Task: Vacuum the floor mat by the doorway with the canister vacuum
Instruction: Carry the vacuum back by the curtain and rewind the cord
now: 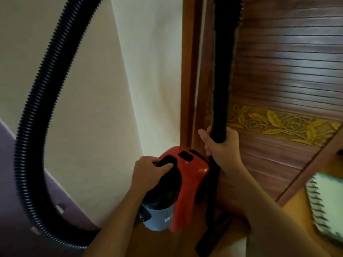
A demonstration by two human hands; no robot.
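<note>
A red canister vacuum (187, 175) with a grey dust cup stands at the foot of a cream wall, beside a wooden door frame. My left hand (148, 175) grips the black carry handle on top of it. My right hand (222, 145) holds the black wand (221, 71), which stands nearly upright against the door. The wand's floor nozzle (209, 238) rests on the wooden floor below. A black ribbed hose (37, 101) loops high on the left and comes back down to the floor. A pale green floor mat (326, 204) with a fringed edge lies at the lower right.
A carved wooden door (289, 86) with a gold rose band fills the right side. The door frame (189, 71) runs up beside the wand. Wooden floor (293, 208) shows between the door and the mat. A purple skirting strip (11, 145) runs along the wall at left.
</note>
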